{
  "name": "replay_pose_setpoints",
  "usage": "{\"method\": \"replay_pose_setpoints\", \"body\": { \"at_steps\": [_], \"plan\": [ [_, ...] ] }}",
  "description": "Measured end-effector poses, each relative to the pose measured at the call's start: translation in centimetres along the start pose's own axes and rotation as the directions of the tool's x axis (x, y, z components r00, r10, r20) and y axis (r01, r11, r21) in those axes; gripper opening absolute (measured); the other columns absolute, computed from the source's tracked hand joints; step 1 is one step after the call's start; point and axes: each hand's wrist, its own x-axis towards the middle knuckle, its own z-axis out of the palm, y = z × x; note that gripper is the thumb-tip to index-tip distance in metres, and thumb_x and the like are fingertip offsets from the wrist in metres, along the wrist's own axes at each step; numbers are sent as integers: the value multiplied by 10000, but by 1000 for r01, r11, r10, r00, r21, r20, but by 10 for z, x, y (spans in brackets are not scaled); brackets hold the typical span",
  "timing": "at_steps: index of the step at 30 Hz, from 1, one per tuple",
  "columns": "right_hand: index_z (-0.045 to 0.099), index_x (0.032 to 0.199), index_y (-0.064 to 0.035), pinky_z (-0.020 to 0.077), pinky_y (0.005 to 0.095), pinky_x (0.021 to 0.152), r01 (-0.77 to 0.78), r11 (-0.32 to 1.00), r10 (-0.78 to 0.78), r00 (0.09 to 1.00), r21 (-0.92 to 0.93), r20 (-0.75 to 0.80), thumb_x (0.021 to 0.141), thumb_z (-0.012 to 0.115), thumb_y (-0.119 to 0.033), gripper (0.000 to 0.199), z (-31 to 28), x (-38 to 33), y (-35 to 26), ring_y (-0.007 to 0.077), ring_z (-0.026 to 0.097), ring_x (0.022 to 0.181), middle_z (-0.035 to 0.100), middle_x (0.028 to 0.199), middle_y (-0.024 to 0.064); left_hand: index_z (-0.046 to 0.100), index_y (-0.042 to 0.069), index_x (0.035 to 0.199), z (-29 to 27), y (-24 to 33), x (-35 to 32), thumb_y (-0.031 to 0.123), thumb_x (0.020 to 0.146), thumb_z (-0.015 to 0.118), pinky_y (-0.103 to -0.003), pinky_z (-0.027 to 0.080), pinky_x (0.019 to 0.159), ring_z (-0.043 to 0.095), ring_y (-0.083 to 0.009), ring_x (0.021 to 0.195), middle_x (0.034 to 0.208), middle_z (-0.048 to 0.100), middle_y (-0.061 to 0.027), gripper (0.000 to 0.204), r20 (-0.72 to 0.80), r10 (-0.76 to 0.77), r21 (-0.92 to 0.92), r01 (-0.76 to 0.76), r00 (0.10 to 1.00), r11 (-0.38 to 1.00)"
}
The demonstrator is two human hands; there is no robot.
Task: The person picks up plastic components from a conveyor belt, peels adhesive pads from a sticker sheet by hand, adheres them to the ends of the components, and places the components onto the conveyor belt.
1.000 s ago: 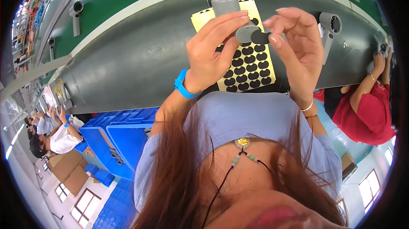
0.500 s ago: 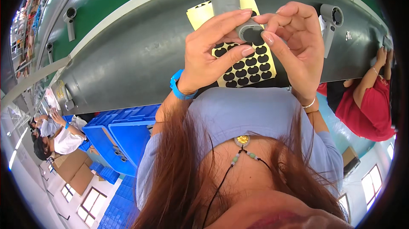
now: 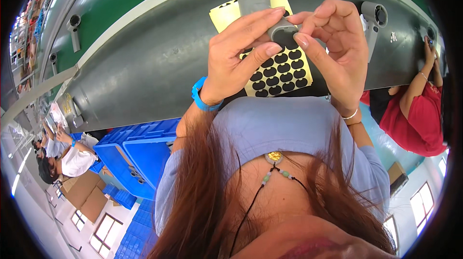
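Note:
My left hand (image 3: 246, 49) is wrapped round a grey handheld fan (image 3: 282, 28), whose rounded end faces me. A black oval sticker (image 3: 283, 38) covers part of that end. At its right side, my right hand (image 3: 335, 42) pinches the sticker's edge between thumb and index finger; the fingertips partly hide the contact. Behind my left fingers stands a grey cylinder with a slotted top (image 3: 253, 0); my hand hides whether it joins the piece I hold. Underneath lie yellow backing sheets (image 3: 303, 68) with rows of black stickers.
The sheets rest on a dark worktop (image 3: 159, 61). A grey fan (image 3: 374, 14) lies to the right; another fan (image 3: 74, 26) is on the green surface (image 3: 120, 3) at far left. Blue crates (image 3: 140, 158) stand at lower left. A person in red (image 3: 415, 119) works at right.
Both hands keep nearly the same hold, with the fan's end tilted slightly. The fans on the green surface at left have shifted a little left and nearer.

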Motion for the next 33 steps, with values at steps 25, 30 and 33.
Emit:
{"method": "replay_pose_setpoints", "body": {
  "at_steps": [25,30,33],
  "plan": [
    [461,1065,-44,493,272,786,21,999,-21,1000,-28,8,813,659,32,329,-2,3,1,157,628,950,606,834,25,626,33,1207,-1,-5,1,65,841,665,-249,526,714,617,-142,836,1165,627,-150,369,-21,76,34,-76,997,997],
    [460,1067,-38,478,272,808,0,999,0,1000,-54,-1,808,653,46,335,-1,3,-4,178,620,968,601,831,36,628,38,1205,1,-7,1,62,841,664,-254,531,726,627,-155,871,1166,629,-148,367,-25,79,21,-79,997,997],
    [459,1072,-34,463,273,827,-23,998,23,1000,-61,-6,803,644,64,341,-1,3,-5,200,615,987,596,830,47,631,37,1199,2,-8,2,60,839,665,-256,534,733,629,-160,884,1164,630,-148,363,-38,67,-24,-68,997,997]
  ]
}}
